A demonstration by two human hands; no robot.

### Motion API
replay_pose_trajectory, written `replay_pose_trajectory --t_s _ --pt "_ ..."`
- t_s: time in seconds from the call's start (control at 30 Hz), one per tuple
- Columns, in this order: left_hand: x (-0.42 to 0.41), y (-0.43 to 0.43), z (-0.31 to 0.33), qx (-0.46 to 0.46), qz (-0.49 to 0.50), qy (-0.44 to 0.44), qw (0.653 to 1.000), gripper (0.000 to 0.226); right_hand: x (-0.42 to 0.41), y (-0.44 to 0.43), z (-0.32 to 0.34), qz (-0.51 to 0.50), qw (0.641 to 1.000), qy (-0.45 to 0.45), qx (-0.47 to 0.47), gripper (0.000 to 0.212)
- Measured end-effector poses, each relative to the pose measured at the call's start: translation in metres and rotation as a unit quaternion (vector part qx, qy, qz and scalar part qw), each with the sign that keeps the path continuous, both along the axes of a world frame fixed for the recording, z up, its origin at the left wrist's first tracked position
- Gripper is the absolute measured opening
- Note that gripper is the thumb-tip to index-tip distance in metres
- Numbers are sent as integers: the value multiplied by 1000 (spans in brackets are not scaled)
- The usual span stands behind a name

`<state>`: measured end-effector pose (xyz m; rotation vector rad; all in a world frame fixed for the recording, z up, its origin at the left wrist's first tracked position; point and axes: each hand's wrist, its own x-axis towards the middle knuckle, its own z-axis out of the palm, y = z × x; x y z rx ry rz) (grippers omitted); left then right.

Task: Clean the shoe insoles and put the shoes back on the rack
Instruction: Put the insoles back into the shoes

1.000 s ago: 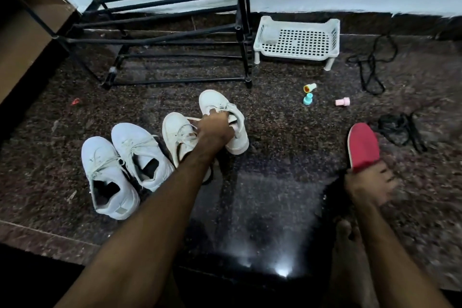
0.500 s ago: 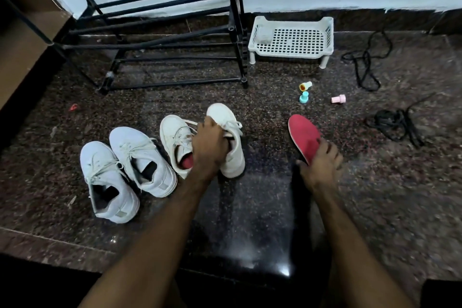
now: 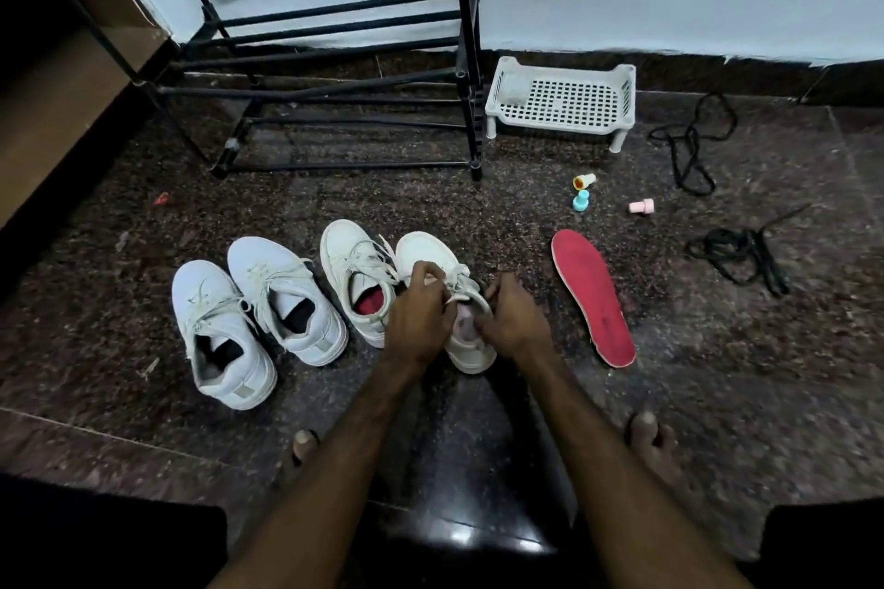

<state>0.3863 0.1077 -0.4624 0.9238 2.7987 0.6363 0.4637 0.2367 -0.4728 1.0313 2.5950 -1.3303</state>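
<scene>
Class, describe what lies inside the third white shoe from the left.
A red insole shows through the opening of the third shoe. Its front is covered by the laces and upper, so the toe end cannot be seen.

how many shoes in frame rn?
4, in a row on the floor: far-left shoe, second shoe next to it, third shoe with a red insole inside, fourth shoe gripped by the left hand and right hand. None seen on the rack; its top is cropped.

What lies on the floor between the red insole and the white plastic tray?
The head view shows three small plastic pieces there: a yellow piece, a teal piece beside it, and a pink piece farther right.
</scene>
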Motion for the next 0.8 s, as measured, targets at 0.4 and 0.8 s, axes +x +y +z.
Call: replay_pose_trajectory --t_s 0.4,0.8 --pt "6 14 -3 5 -30 55 998 19 8 8 -4 7 998 -15 62 34" --pt "-16 28 1 19 51 -62 997 7 75 85 -36 -236 939 -193 159 68"
